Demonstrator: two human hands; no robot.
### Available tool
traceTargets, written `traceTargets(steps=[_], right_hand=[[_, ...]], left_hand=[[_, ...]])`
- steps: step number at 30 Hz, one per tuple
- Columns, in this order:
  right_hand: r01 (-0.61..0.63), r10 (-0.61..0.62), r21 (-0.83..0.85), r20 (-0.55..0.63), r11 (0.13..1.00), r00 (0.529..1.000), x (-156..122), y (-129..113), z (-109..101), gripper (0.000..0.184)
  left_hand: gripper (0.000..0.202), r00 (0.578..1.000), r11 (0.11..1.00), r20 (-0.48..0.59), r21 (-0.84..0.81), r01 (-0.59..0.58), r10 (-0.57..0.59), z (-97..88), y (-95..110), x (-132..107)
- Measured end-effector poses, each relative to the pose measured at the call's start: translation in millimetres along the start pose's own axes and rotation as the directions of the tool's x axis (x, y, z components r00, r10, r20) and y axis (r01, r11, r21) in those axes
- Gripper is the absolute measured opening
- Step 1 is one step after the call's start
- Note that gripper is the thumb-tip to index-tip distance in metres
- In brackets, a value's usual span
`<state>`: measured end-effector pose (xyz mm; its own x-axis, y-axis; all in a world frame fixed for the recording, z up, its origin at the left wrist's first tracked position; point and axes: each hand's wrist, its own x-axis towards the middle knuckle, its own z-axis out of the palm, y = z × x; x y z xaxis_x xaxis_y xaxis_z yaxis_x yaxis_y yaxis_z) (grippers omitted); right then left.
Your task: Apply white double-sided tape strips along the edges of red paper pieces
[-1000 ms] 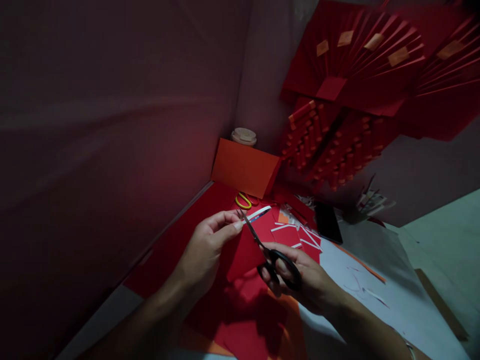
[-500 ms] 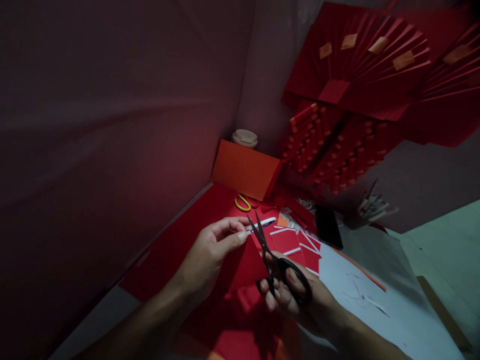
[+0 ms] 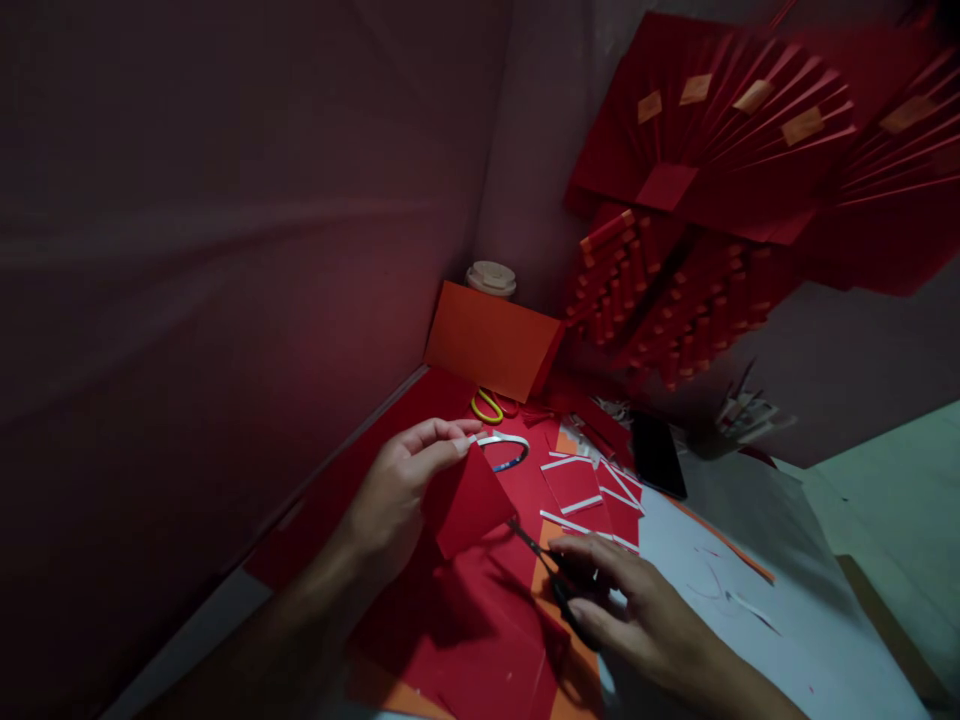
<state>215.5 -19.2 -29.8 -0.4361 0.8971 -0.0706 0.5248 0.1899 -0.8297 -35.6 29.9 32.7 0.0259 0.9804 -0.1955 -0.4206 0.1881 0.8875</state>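
Red paper piece (image 3: pixel 465 500) is held mid-frame, pinched at its top corner by thumb and fingers of the left hand (image 3: pixel 397 490). It is judged light, floppy and easily creased, and best taken by an edge. A white strip (image 3: pixel 504 440) curls away from the pinch. The right hand (image 3: pixel 637 610) is laid loosely spread over the black scissors (image 3: pixel 551 570), grip not discernible. Lidded cup (image 3: pixel 490 278), upper centre: contents hidden.

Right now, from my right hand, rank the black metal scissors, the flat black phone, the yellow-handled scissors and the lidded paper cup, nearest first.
1. Black scissors, at the right hand fingertips.
2. Black phone, just beyond.
3. Yellow-handled scissors, back left.
4. Lidded cup, far corner.
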Motion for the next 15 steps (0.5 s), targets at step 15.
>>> traceTargets(steps=[15], right_hand=[[0.154,-0.240,-0.308,-0.262,0.939,0.935,12.0,-34.6,-25.5,0.032]], left_hand=[[0.010,0.982,0.986,0.119,-0.059,0.153,-0.146,4.4,-4.7,-1.4]])
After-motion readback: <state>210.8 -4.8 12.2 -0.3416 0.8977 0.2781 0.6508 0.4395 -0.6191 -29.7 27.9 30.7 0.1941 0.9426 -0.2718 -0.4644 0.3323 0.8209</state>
